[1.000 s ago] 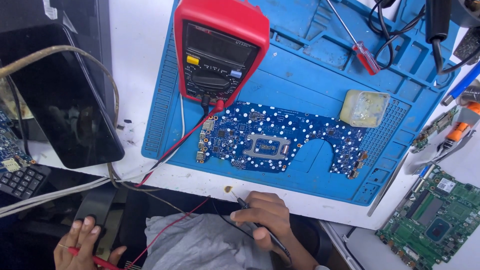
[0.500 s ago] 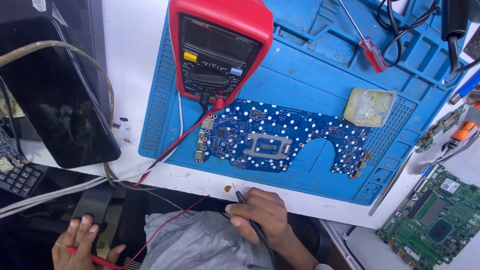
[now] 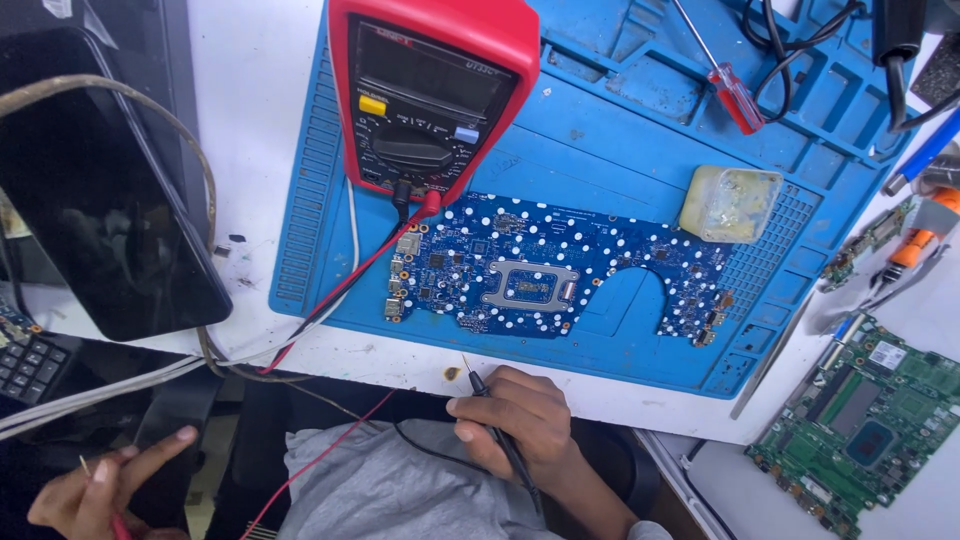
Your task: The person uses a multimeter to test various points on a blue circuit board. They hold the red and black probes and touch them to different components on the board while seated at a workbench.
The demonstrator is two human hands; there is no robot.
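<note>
My right hand [image 3: 522, 417] grips a black test probe [image 3: 496, 420] like a pen, its metal tip pointing up at the white table edge just below the blue work mat [image 3: 620, 130]. My left hand [image 3: 105, 490] sits low at the bottom left, below the table, holding a red probe [image 3: 118, 525] with a thin tip. A blue circuit board [image 3: 545, 270] with white dots lies flat on the mat. A red multimeter [image 3: 430, 90] stands above it, its red and black leads running down toward my lap.
A black phone [image 3: 90, 200] lies at the left with grey cables across it. A red-handled screwdriver [image 3: 725, 85] and a small clear tub [image 3: 730, 203] rest on the mat. A green circuit board [image 3: 865, 420] and orange-handled tool [image 3: 915, 235] lie at the right.
The view has shifted slightly left and down. My right hand has edged up toward the table edge with the black probe. My left hand stays low with the red probe.
</note>
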